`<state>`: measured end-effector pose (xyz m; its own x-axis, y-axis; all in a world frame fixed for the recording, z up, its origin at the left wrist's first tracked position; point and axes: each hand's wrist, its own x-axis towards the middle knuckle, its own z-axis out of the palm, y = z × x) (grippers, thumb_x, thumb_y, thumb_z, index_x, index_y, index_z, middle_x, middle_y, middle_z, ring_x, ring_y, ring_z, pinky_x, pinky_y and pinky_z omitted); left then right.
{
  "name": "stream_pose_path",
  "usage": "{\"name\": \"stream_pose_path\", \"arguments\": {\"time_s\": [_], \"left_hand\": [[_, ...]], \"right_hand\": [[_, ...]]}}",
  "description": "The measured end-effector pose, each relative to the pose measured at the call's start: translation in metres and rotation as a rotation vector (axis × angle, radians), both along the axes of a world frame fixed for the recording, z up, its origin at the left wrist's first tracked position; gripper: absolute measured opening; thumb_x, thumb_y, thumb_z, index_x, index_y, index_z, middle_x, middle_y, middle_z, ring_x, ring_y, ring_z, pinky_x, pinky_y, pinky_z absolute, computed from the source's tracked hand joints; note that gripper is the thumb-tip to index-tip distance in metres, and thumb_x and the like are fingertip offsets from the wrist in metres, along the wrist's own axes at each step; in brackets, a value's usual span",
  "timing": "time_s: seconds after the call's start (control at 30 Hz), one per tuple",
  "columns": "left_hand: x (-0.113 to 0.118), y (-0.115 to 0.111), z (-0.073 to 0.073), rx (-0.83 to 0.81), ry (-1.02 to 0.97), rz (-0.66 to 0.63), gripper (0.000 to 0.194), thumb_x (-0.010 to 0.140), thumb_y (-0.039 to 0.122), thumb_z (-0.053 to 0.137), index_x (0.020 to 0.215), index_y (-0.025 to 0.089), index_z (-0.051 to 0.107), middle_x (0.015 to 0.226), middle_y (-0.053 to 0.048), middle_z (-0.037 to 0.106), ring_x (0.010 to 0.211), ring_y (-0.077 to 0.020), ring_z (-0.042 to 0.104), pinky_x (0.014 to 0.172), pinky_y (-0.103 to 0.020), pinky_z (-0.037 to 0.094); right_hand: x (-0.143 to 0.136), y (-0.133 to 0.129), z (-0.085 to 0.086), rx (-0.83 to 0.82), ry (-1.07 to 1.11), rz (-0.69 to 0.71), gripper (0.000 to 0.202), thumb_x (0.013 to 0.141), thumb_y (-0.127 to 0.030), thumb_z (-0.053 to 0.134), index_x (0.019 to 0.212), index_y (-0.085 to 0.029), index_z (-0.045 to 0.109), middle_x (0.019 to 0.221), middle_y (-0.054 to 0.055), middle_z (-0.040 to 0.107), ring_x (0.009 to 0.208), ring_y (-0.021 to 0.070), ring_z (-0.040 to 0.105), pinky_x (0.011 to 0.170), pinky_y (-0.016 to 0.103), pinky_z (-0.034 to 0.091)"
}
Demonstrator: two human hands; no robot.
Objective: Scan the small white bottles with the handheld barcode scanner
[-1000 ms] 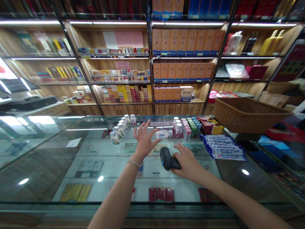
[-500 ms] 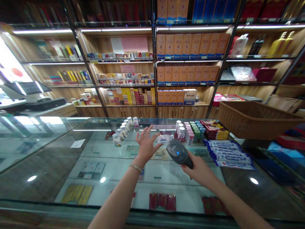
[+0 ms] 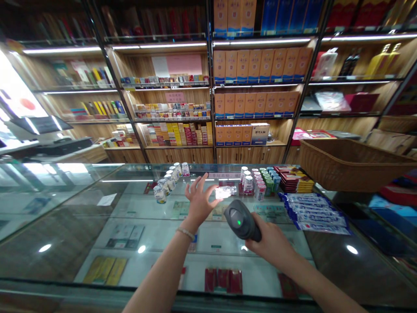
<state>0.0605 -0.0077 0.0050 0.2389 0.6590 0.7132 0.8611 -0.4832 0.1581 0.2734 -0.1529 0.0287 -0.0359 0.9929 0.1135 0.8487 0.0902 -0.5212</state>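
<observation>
A small bottle (image 3: 224, 192), lying sideways and brightly lit, is gripped at its left end between the thumb and forefinger of my left hand (image 3: 199, 202); the other fingers are spread. My right hand (image 3: 265, 237) is closed round the handle of a dark grey barcode scanner (image 3: 239, 219), which shows a green light. The scanner's head is just below and right of the bottle. To the left, white-capped bottles (image 3: 169, 179) stand in a slanting line. More white-capped bottles (image 3: 248, 184) stand right of the held one, beside rows of pink, green and blue small containers (image 3: 267, 180).
The glass counter (image 3: 130, 208) has boxed goods under it. Stacked red and yellow packs (image 3: 295, 179) and blue-white packets (image 3: 314, 211) lie at the right, near a wicker basket (image 3: 348, 165). Shelves of boxes (image 3: 257, 104) stand behind. A paper slip (image 3: 107, 199) lies left.
The scanner has moved slightly down and left in my right hand. Its light has turned from blue to green, and the held bottle is now brightly lit.
</observation>
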Motion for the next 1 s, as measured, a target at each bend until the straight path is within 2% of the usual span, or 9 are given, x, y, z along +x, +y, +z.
{"name": "stream_pose_path", "arguments": {"time_s": [0.2, 0.4, 0.47, 0.5, 0.53, 0.6, 0.67, 0.83, 1.0], "left_hand": [[-0.001, -0.001, 0.002, -0.008, -0.013, -0.021, 0.038, 0.075, 0.048, 0.083, 0.11, 0.037, 0.074, 0.158, -0.007, 0.046, 0.144, -0.0351, 0.038, 0.119, -0.061, 0.014], [0.0, -0.002, 0.005, -0.017, -0.02, -0.015, 0.037, 0.077, 0.048, 0.081, 0.111, 0.035, 0.074, 0.158, -0.008, 0.046, 0.145, -0.0353, 0.037, 0.119, -0.063, 0.014], [0.0, -0.002, 0.005, -0.019, -0.029, -0.01, 0.036, 0.077, 0.047, 0.081, 0.111, 0.036, 0.074, 0.158, -0.008, 0.047, 0.144, -0.0353, 0.037, 0.118, -0.063, 0.015], [0.0, -0.002, 0.005, -0.02, -0.032, -0.009, 0.036, 0.077, 0.047, 0.081, 0.111, 0.036, 0.074, 0.157, -0.008, 0.047, 0.144, -0.0354, 0.037, 0.118, -0.063, 0.014], [0.0, -0.002, 0.005, -0.02, -0.032, -0.01, 0.036, 0.077, 0.047, 0.081, 0.111, 0.036, 0.074, 0.157, -0.008, 0.047, 0.144, -0.0356, 0.037, 0.118, -0.063, 0.014], [0.0, -0.001, 0.005, -0.018, -0.03, -0.011, 0.037, 0.077, 0.047, 0.081, 0.111, 0.036, 0.074, 0.158, -0.008, 0.046, 0.144, -0.0357, 0.037, 0.119, -0.063, 0.014], [0.001, -0.001, 0.005, -0.015, -0.026, -0.011, 0.037, 0.077, 0.048, 0.081, 0.112, 0.036, 0.074, 0.158, -0.008, 0.046, 0.144, -0.0356, 0.037, 0.118, -0.063, 0.015], [0.001, 0.0, 0.005, -0.009, -0.022, -0.024, 0.036, 0.078, 0.048, 0.08, 0.112, 0.037, 0.074, 0.158, -0.007, 0.046, 0.144, -0.0347, 0.038, 0.118, -0.062, 0.016], [0.001, 0.0, 0.006, -0.003, -0.026, -0.035, 0.036, 0.078, 0.047, 0.08, 0.112, 0.035, 0.074, 0.158, -0.007, 0.046, 0.144, -0.0342, 0.038, 0.119, -0.061, 0.013]], "right_hand": [[0.001, 0.001, -0.002, 0.06, 0.031, -0.021, 0.046, 0.071, -0.021, 0.063, 0.116, -0.024, 0.058, 0.079, 0.003, 0.076, 0.077, 0.0276, 0.074, 0.061, 0.026, 0.039], [0.007, 0.007, -0.007, 0.12, -0.08, -0.045, 0.031, 0.078, -0.024, 0.061, 0.109, -0.024, 0.064, 0.085, 0.004, 0.077, 0.08, 0.0273, 0.074, 0.065, 0.029, 0.044], [0.009, 0.011, -0.01, 0.159, -0.106, -0.019, 0.027, 0.079, -0.024, 0.06, 0.105, -0.023, 0.065, 0.095, 0.006, 0.077, 0.09, 0.027, 0.072, 0.074, 0.032, 0.05], [0.01, 0.013, -0.013, 0.204, -0.125, 0.006, 0.026, 0.079, -0.023, 0.061, 0.104, -0.023, 0.066, 0.106, 0.008, 0.075, 0.102, 0.0281, 0.07, 0.083, 0.035, 0.052], [0.01, 0.015, -0.016, 0.263, -0.151, 0.033, 0.026, 0.078, -0.023, 0.063, 0.103, -0.022, 0.067, 0.119, 0.011, 0.071, 0.116, 0.0303, 0.064, 0.094, 0.04, 0.051], [0.01, 0.018, -0.023, 0.37, -0.218, 0.069, 0.026, 0.075, -0.023, 0.068, 0.101, -0.019, 0.068, 0.143, 0.016, 0.057, 0.142, 0.0358, 0.043, 0.113, 0.051, 0.04], [0.009, 0.02, -0.029, 0.401, -0.278, 0.081, 0.027, 0.075, -0.025, 0.071, 0.101, -0.017, 0.069, 0.154, 0.019, 0.045, 0.151, 0.0397, 0.026, 0.119, 0.059, 0.031], [0.003, 0.016, -0.039, 0.337, -0.358, 0.159, 0.031, 0.083, -0.037, 0.07, 0.107, -0.017, 0.068, 0.159, 0.019, 0.04, 0.153, 0.0411, 0.021, 0.12, 0.067, 0.023], [0.001, 0.012, -0.045, 0.322, -0.39, 0.247, 0.04, 0.087, -0.047, 0.068, 0.113, -0.017, 0.066, 0.161, 0.018, 0.038, 0.155, 0.0386, 0.016, 0.122, 0.069, 0.015]]}}
